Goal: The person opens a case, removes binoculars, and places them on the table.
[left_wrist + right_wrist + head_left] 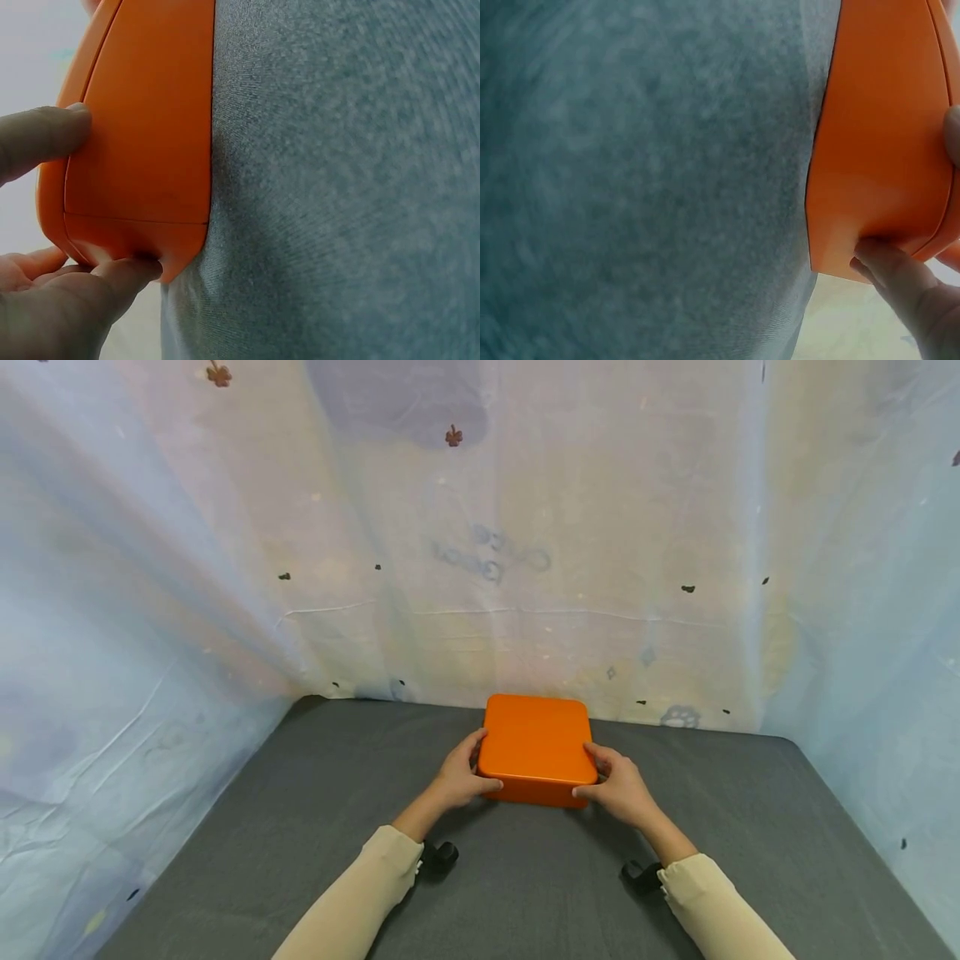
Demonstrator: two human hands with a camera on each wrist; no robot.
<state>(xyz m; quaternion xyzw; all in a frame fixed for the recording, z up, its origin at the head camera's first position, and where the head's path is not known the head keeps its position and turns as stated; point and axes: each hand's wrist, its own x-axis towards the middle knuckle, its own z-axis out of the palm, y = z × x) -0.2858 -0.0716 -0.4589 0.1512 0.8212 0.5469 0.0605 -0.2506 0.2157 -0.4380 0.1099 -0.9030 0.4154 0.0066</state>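
An orange square box with rounded corners and a fitted lid sits on the grey surface, near its back edge. My left hand grips the left side, its thumb on the front face and its fingers along the side. On the opposite side my right hand holds the box the same way, thumb at the front right corner. In the left wrist view, the thumb lies across the lid seam of the box. The right wrist view has fingertips pressed against the box's side.
A grey cloth-covered table lies under the box. Behind it and at both sides hangs a pale patterned curtain. Black wrist straps show at both cream sleeves.
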